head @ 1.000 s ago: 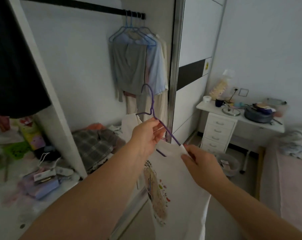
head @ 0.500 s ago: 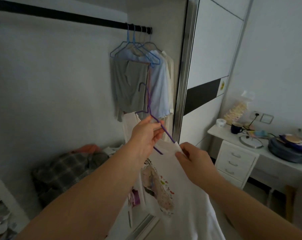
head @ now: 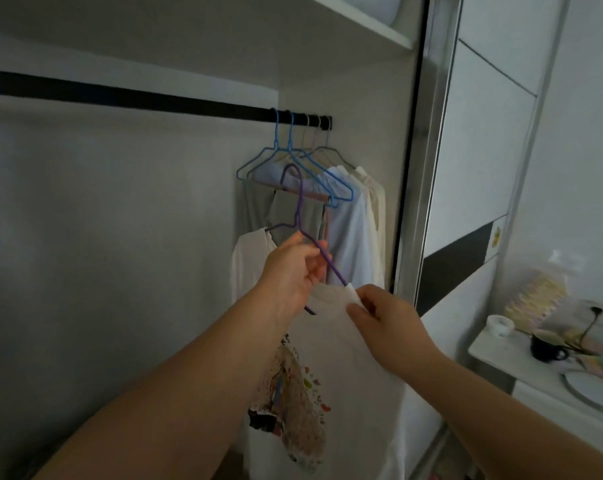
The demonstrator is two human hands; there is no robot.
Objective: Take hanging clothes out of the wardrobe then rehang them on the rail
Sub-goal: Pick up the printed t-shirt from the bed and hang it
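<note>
At centre frame, purple hanger [head: 301,216] was gripped by left hand [head: 294,271], white T-shirt [head: 348,368] shoulder pinched by right hand [head: 390,327], apparently to seat it before rehanging on rail [head: 137,98].

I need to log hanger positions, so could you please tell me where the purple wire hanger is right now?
In the head view, mid-frame, the purple wire hanger is gripped by the left hand, its hook below the black rail, carrying the white printed T-shirt.
</note>
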